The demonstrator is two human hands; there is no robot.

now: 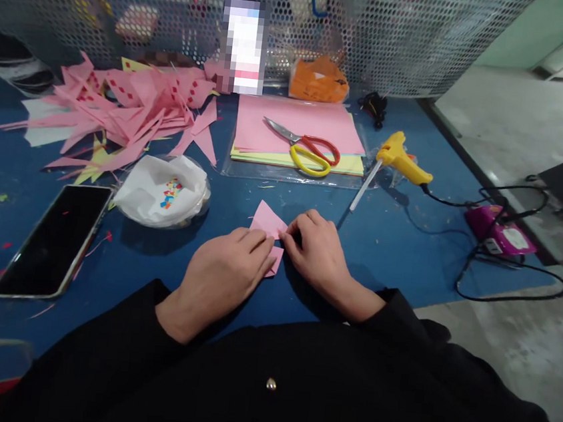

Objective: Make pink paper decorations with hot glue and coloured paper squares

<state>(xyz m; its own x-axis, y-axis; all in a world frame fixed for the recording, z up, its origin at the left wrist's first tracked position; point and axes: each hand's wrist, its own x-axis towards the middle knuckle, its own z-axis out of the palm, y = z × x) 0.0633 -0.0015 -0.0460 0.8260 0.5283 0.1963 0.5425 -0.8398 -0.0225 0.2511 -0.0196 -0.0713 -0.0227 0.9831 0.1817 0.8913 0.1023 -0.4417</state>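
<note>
A small folded piece of pink paper [268, 220] lies on the blue table in front of me, with a pointed flap toward the back and a squarer part nearer to me. My left hand [228, 269] covers its left side, fingers together and pressing it against the table. At its right edge my right hand [318, 252] pinches the paper between thumb and forefinger. My fingers hide the middle of the paper, including part of the fold.
Scissors [301, 147] rest on stacked colored paper [255, 124]. A yellow glue gun [401, 160] lies right, its cord running to a purple power strip [501, 231]. Left are a lined bowl [163, 192], a phone [54, 241] and pink paper scraps [136, 105]. A perforated metal panel [395, 35] stands behind.
</note>
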